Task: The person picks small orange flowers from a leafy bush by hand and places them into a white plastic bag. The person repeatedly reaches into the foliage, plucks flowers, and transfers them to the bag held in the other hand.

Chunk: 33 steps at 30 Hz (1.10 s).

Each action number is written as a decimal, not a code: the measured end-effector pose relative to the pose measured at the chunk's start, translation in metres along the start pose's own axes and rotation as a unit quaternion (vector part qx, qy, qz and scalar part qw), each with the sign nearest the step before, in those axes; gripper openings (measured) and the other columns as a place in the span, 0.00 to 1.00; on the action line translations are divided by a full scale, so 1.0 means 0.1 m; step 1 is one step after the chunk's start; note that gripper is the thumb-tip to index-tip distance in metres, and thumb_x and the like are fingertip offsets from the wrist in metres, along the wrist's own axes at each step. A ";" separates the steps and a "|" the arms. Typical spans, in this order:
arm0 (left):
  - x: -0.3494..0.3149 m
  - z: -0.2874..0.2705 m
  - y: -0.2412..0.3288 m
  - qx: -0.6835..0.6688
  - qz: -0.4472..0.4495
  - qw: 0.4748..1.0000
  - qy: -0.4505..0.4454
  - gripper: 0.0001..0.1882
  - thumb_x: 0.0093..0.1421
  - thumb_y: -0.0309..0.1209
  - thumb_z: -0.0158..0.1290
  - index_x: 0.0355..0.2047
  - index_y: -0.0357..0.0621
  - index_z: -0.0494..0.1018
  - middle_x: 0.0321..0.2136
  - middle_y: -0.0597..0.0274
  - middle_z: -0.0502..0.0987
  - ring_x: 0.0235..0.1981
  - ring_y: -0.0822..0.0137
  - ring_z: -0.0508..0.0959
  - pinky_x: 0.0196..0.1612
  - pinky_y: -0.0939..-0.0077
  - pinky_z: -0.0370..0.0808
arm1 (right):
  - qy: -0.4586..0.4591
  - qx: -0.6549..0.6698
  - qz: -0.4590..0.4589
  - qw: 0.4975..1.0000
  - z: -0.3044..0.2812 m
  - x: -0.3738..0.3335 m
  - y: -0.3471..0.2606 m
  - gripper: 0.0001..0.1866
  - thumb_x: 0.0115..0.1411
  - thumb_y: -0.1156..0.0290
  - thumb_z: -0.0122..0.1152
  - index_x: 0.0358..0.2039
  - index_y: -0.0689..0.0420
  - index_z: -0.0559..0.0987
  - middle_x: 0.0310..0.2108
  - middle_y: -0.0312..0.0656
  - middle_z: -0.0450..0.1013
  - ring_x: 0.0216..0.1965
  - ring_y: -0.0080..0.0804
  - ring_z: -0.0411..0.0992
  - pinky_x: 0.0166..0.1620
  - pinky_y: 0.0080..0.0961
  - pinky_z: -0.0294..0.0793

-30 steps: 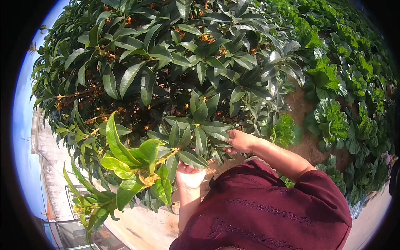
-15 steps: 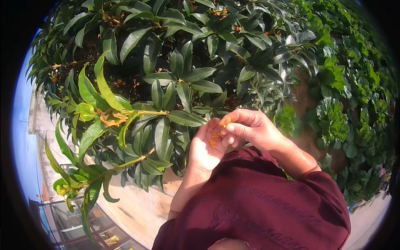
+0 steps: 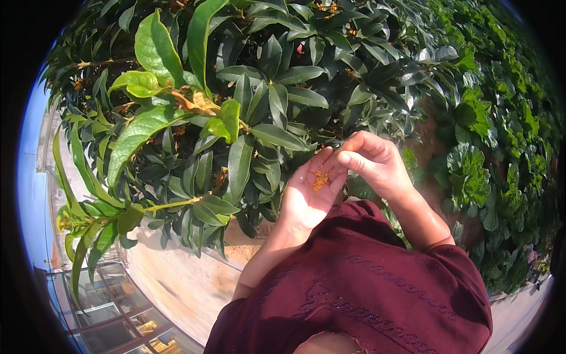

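Observation:
Palm up and cupped, my left hand (image 3: 303, 203) carries a small heap of tiny orange flowers (image 3: 321, 178). My right hand (image 3: 382, 168) is just beside it, thumb and forefinger pinched together close to the left fingertips. Whatever lies in that pinch, if anything, is too small to make out. Both hands are at the lower right edge of a leafy shrub (image 3: 280, 109) with dark green pointed leaves. Small orange blossom clusters (image 3: 327, 8) show among its branches.
A lighter green shoot (image 3: 156, 53) with a dried brown leaf sticks out on the left. Another leafy branch (image 3: 171, 204) hangs below it. Leafy green plants (image 3: 469, 174) grow in rows on the right. A pale paved ground (image 3: 177, 277) and a glazed frame (image 3: 112, 318) lie lower left.
Both hands have shifted slightly right in the view, and the shrub's branches appear moved too. The left palm shows more openly; the orange bit earlier seen in my right pinch is no longer visible.

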<state>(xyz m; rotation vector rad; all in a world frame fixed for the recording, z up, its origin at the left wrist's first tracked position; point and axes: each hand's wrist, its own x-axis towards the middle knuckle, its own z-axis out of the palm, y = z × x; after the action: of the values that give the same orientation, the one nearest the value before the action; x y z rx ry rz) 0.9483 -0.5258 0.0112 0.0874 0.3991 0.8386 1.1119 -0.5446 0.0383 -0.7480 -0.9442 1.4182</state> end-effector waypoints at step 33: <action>-0.20 0.12 -0.07 0.087 -0.199 0.975 -0.038 0.26 0.65 0.52 0.34 0.15 0.52 0.55 0.11 0.74 0.55 0.09 0.80 0.51 0.12 0.85 0.47 | 0.010 -0.289 -0.183 0.940 0.08 0.20 -0.56 0.16 0.64 0.65 0.49 0.23 0.62 0.74 0.15 0.35 0.70 0.18 0.20 0.70 0.23 0.16 0.69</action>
<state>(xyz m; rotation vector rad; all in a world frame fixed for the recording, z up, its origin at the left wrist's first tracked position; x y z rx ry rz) 0.9455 -0.5443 0.0268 0.1947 0.3997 0.4030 1.1298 -0.5279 0.0928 -0.9502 -1.4281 0.8036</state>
